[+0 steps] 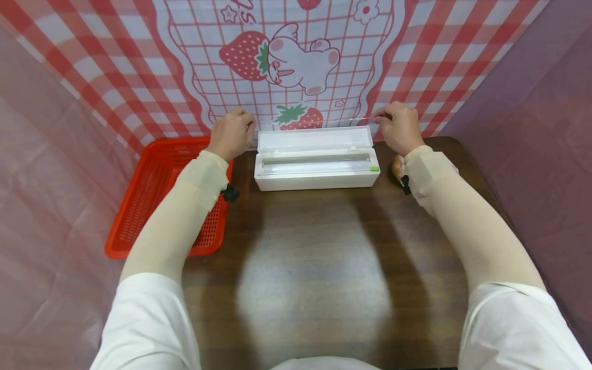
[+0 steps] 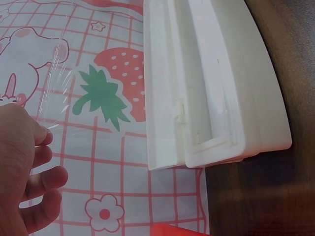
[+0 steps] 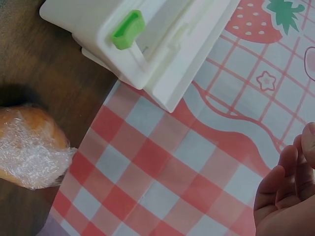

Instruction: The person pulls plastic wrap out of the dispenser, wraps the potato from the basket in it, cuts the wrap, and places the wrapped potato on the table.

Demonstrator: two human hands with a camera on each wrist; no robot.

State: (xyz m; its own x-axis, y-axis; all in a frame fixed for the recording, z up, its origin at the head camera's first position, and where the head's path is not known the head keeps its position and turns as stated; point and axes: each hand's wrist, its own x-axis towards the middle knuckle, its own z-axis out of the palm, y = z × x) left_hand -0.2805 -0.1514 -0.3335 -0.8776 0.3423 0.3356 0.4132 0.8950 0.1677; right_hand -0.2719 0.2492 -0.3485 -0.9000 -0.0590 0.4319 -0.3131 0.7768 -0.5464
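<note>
A sheet of clear cling film (image 2: 55, 93) stretches between the two hands, behind the dispenser, and is barely visible from above. My left hand (image 1: 233, 132) pinches its left end between thumb and forefinger, the other fingers loosely bent. The right end is in the thumb and fingertips of my right hand (image 1: 400, 127). Between and in front of the hands sits a long white cling film dispenser (image 1: 316, 182), lid (image 1: 314, 137) raised, a film roll (image 1: 319, 167) inside. A green slide cutter (image 1: 374, 168) stands at its right end.
A red plastic basket (image 1: 121, 234) stands on the left, partly under the left forearm. By the right wrist lies a film-wrapped bread bun (image 3: 32, 147) on the brown wooden table (image 1: 314, 267). Behind hangs a checked strawberry-print cloth (image 1: 435, 56); pinkish sheets flank both sides.
</note>
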